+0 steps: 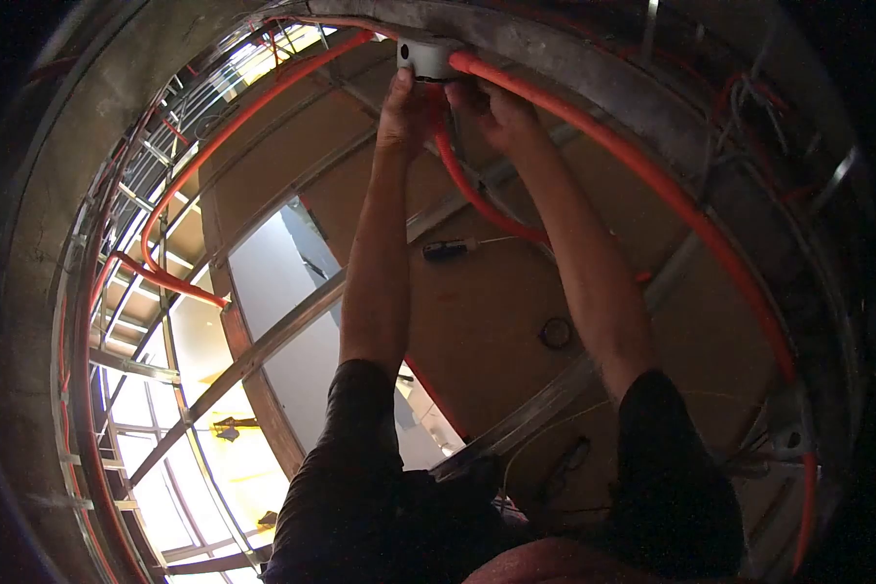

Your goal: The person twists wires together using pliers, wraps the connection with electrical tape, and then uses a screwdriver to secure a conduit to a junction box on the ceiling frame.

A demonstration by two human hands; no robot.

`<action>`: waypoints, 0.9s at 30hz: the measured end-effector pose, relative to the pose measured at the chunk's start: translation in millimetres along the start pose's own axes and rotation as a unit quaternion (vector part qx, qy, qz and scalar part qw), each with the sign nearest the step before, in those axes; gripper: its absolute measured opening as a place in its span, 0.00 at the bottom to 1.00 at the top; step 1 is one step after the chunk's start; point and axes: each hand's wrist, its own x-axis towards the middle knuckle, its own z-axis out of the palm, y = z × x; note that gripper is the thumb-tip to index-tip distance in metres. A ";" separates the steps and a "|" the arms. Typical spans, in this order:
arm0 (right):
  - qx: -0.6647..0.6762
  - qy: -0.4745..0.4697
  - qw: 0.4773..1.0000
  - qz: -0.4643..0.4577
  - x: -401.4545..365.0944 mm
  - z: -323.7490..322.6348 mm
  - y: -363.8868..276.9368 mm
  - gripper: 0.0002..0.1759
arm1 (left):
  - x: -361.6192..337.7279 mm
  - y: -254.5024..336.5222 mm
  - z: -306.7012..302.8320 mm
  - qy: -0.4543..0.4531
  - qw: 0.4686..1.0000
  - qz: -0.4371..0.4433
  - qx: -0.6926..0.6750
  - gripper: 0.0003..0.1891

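Left hand (404, 105) fingers clasp a round grey junction box (426, 58); right hand (494, 112) fingers clamp an orange plastic conduit (469, 190), apparently not yet seated.

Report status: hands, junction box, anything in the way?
Left hand on underside of junction box. Right hand beside it, at orange conduit. Grips unclear. Screwdriver lower down, apart from both hands.

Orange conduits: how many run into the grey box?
3: left conduit arcs away, right conduit sweeps down, middle conduit drops between left hand and right hand. Others may be hidden.
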 end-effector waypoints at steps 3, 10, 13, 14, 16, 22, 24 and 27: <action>0.050 -0.070 0.994 0.062 9.3 -11.1 1.2 0.12 | -0.4 0.9 -3.8 0.055 0.993 0.038 0.094 0.43; -0.295 -0.135 0.922 -0.213 14.4 -23.6 18.8 0.13 | 2.8 24.8 29.9 0.115 0.953 0.099 0.263 0.45; 0.112 -0.085 0.990 -0.022 12.6 -22.0 16.9 0.13 | 5.3 16.1 28.8 0.138 0.957 0.114 0.230 0.43; 0.054 -0.119 0.989 -0.064 12.3 -22.4 15.8 0.12 | 6.9 14.1 28.0 0.138 0.956 0.113 0.231 0.43; -0.005 -0.149 0.983 -0.105 11.6 -22.4 15.1 0.11 | 12.6 9.2 21.9 0.096 0.971 0.104 0.191 0.41; 0.059 -0.141 0.987 -0.047 8.9 -24.0 2.7 0.12 | 22.6 8.0 7.3 0.044 0.985 0.063 0.152 0.40; -0.391 -0.109 0.871 -0.278 29.9 -41.7 12.0 0.14 | 21.0 7.7 18.7 0.038 0.986 0.078 0.143 0.40; -0.227 -0.079 0.932 -0.272 45.8 -41.8 32.3 0.14 | 15.6 6.5 23.9 0.022 0.989 0.084 0.121 0.38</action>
